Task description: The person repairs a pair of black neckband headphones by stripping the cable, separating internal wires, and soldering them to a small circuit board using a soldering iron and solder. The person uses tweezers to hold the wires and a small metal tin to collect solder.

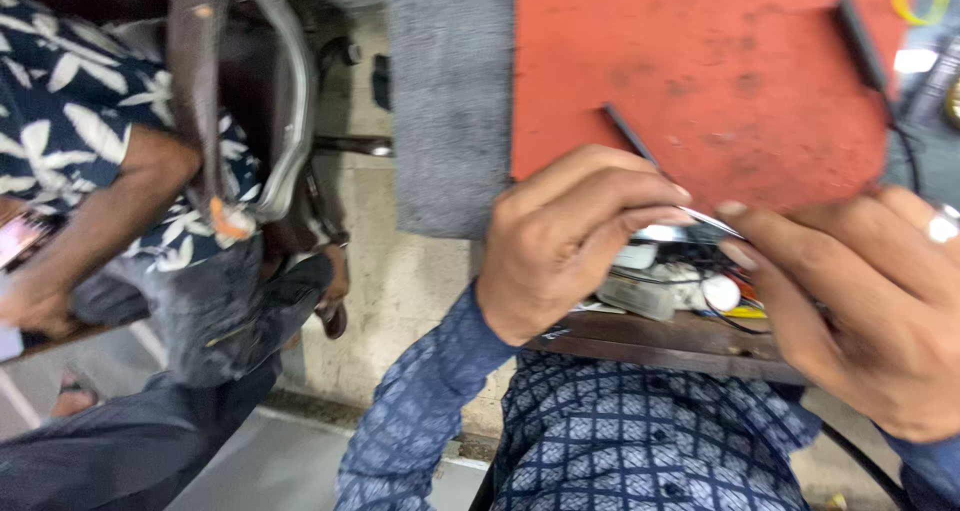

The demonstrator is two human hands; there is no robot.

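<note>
Left hand (pixel 570 236) and right hand (pixel 860 301), fingertips pinched together on a thin, flat, pale strip (pixel 700 218), blurred, held above the worktop (pixel 700 81) edge. Worktop: matte red mat, scuffed. A slim dark tool (pixel 630 136) lies on it.

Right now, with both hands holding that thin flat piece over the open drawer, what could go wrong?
1. The left hand and right hand pinch the thin flat piece only with the fingertips; it might slip into the cluttered drawer.
2. The thin tool in the left hand points away over the red mat; a push could make it skid.
3. The picture is blurred, so the hands seem in motion.
</note>
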